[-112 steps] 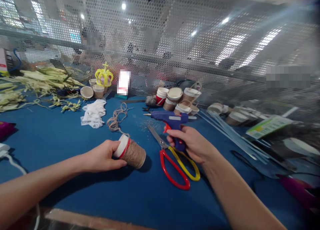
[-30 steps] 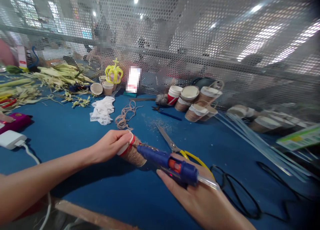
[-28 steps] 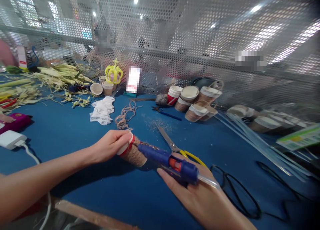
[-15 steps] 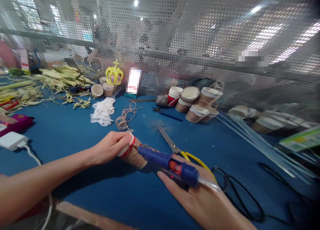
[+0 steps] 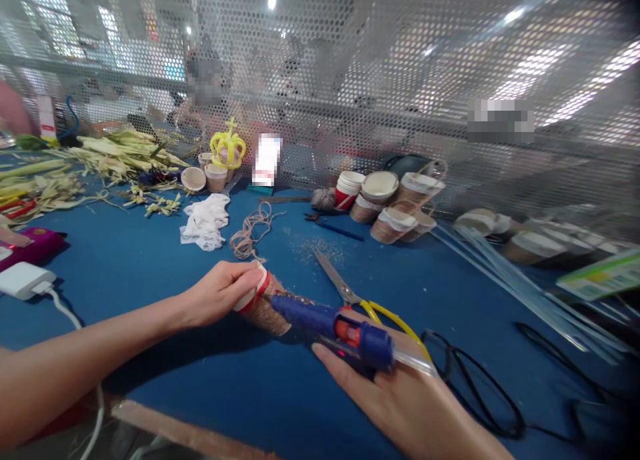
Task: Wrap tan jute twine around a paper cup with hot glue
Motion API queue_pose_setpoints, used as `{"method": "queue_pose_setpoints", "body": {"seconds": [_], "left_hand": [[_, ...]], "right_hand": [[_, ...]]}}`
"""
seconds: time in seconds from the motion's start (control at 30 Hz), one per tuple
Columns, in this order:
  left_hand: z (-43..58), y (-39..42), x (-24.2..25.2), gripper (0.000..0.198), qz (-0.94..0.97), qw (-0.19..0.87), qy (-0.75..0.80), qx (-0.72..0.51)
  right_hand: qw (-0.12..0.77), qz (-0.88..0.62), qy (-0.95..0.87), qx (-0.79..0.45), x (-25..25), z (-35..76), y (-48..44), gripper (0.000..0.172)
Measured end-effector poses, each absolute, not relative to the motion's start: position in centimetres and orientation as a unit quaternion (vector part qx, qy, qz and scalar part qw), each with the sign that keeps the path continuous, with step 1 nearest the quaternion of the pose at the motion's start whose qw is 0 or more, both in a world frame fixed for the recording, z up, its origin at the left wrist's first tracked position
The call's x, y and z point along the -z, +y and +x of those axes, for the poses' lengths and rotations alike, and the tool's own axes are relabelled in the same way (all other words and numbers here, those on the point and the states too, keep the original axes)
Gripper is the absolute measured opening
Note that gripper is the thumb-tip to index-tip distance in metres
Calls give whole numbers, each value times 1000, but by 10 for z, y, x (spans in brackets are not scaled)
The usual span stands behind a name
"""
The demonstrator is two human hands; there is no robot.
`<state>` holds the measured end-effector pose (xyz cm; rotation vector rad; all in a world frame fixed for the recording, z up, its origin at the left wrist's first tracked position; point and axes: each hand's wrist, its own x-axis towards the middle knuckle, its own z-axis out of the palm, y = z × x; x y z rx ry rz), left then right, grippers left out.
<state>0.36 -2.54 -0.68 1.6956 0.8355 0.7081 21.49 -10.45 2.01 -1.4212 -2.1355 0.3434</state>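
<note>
My left hand (image 5: 227,288) is closed around the rim end of a paper cup (image 5: 270,313), which lies tilted on its side. Brown twine is wound round the cup, and a red and white band shows near its rim. In my right hand (image 5: 385,387) is a blue glue gun (image 5: 320,320), a clear glue stick poking from its back. The gun's nozzle points at the cup by the red band; whether it touches cannot be made out. Behind the gun lie scissors (image 5: 345,288) with yellow handles. Loose twine (image 5: 250,233) trails on the table just beyond the cup.
Several twine-wrapped cups (image 5: 393,223) stand at the back right, near long clear glue sticks (image 5: 510,287). A black cable (image 5: 475,387) coils at the right. White lace (image 5: 205,221), dried husks (image 5: 125,150) and a white charger (image 5: 27,281) lie left. A perforated metal screen (image 5: 320,67) rises behind.
The glue gun and my right hand have shifted very slightly left, with the nozzle nearer the cup's red band. My left hand keeps its hold on the cup.
</note>
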Motion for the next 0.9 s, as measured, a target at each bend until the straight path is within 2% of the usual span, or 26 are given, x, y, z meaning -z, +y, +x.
{"method": "queue_pose_setpoints", "body": {"seconds": [0.2,0.47,0.67,0.9], "left_hand": [[3,-26,4,38,713,512,378,-295],[3,-26,4,37,718,509,371,-296],[3,-26,6,37,712,530,349,-299],[3,-27,4,38,721,508,366,-295]], "right_hand": [[277,-531,-788,-143,-34,208,-99,17],[282,-528,-794,-106,-40,207,-100,15],[279,-517,-798,-131,-36,207,-99,15],[290,-525,-789,-134,-46,205,-96,15]]}}
